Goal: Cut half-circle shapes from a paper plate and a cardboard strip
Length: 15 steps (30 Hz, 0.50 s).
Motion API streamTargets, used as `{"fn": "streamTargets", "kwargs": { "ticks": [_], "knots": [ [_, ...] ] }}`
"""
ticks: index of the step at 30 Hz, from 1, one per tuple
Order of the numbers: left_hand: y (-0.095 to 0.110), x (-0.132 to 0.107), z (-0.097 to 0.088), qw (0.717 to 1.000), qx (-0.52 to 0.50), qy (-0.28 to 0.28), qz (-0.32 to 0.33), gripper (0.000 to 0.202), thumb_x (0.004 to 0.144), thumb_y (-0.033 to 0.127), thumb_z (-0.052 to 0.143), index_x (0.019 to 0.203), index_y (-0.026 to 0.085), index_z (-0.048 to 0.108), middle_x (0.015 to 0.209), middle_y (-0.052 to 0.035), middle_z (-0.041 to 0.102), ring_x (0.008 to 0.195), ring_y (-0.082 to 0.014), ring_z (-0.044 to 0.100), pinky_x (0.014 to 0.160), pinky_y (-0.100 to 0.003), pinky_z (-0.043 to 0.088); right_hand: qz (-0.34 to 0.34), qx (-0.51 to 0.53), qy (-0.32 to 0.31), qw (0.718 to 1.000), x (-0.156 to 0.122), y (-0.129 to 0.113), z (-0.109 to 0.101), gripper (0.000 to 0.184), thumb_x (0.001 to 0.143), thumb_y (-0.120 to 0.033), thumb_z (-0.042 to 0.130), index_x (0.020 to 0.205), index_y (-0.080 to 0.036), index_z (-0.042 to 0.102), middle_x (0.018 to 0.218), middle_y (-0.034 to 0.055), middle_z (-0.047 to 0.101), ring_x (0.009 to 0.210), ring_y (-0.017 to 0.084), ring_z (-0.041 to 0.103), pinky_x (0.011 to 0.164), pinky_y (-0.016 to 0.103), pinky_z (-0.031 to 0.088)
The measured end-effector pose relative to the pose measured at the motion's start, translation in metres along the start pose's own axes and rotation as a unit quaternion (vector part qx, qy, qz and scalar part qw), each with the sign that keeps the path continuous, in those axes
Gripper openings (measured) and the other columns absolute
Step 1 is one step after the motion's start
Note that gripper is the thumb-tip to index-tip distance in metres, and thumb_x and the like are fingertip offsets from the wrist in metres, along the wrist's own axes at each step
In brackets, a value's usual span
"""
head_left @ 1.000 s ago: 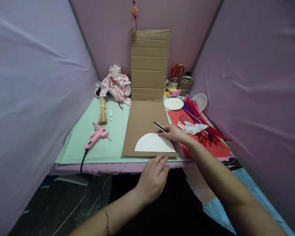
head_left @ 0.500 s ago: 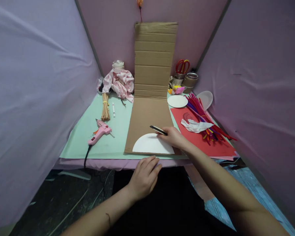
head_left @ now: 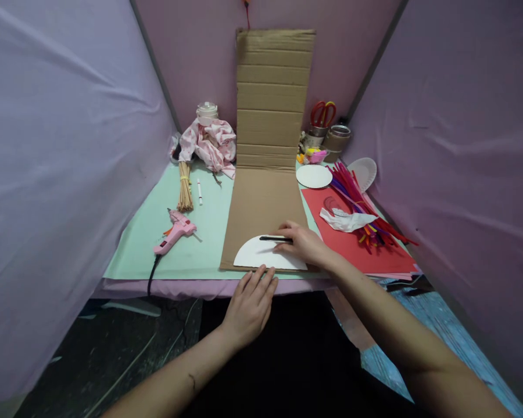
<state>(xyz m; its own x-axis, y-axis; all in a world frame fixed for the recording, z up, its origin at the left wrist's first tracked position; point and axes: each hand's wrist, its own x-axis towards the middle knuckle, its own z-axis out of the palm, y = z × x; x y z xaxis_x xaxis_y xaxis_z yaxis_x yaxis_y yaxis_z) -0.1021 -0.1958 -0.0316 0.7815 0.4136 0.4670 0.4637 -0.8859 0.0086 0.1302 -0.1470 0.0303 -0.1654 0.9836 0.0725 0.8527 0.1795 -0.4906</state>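
A white half-disc (head_left: 261, 254) lies flat on the near end of a long cardboard sheet (head_left: 265, 197), its straight side along the cardboard's front edge. My right hand (head_left: 303, 244) is closed on a slim black pen-like tool (head_left: 275, 238), whose exact kind is too small to tell. The tool points left, over the upper part of the half-disc, and my fingers rest at its right side. My left hand (head_left: 250, 299) lies palm down at the table's front edge, fingers stretched out, fingertips at the bottom edge of the half-disc and cardboard.
Left are a pink glue gun (head_left: 174, 232), a bundle of sticks (head_left: 185, 188), a white marker (head_left: 199, 191) and a crumpled cloth (head_left: 215, 142). Right are a white disc (head_left: 314, 176), red paper (head_left: 353, 255), pipe cleaners (head_left: 353, 188) and scissors (head_left: 322, 113). The cardboard's far part stands against the wall.
My left hand has moved up so its fingertips reach the half-disc's edge. The tool in my right hand has tilted lower and flatter over the half-disc.
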Motion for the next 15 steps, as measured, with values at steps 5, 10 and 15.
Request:
{"fn": "streamTargets", "kwargs": {
  "ticks": [5, 10, 15],
  "knots": [
    [0.0, -0.0073, 0.0038, 1.0, 0.017, -0.001, -0.009, 0.045, 0.09, 0.024, 0.049, 0.135, 0.017, 0.051, 0.147, -0.0047, 0.043, 0.134, -0.0245, 0.037, 0.102, -0.038, 0.032, 0.005, -0.043, -0.01, 0.999, -0.0006, -0.0065, -0.0023, 0.034, 0.083, -0.036, 0.066, 0.117, -0.034, 0.067, 0.113, 0.0027, 0.063, 0.089, 0.019, 0.063, 0.068, 0.027, 0.043],
    [0.0021, -0.0056, 0.0057, 0.999, 0.034, -0.008, 0.002, 0.046, 0.091, 0.024, 0.048, 0.136, 0.017, 0.049, 0.147, -0.0037, 0.043, 0.135, -0.0229, 0.036, 0.108, -0.04, 0.026, -0.001, -0.06, -0.011, 0.998, -0.0016, -0.0049, -0.0018, 0.039, 0.081, -0.041, 0.068, 0.119, -0.034, 0.066, 0.116, 0.0035, 0.061, 0.092, 0.02, 0.063, 0.069, 0.027, 0.044],
    [0.0039, -0.0013, 0.007, 0.998, 0.054, -0.017, 0.01, 0.045, 0.091, 0.024, 0.046, 0.136, 0.019, 0.049, 0.148, -0.0049, 0.042, 0.137, -0.0227, 0.035, 0.11, -0.041, 0.023, 0.008, -0.063, -0.015, 0.998, -0.0002, -0.0006, -0.003, 0.038, 0.08, -0.044, 0.069, 0.117, -0.033, 0.067, 0.117, 0.0035, 0.061, 0.092, 0.02, 0.064, 0.07, 0.027, 0.045]
  ]
}}
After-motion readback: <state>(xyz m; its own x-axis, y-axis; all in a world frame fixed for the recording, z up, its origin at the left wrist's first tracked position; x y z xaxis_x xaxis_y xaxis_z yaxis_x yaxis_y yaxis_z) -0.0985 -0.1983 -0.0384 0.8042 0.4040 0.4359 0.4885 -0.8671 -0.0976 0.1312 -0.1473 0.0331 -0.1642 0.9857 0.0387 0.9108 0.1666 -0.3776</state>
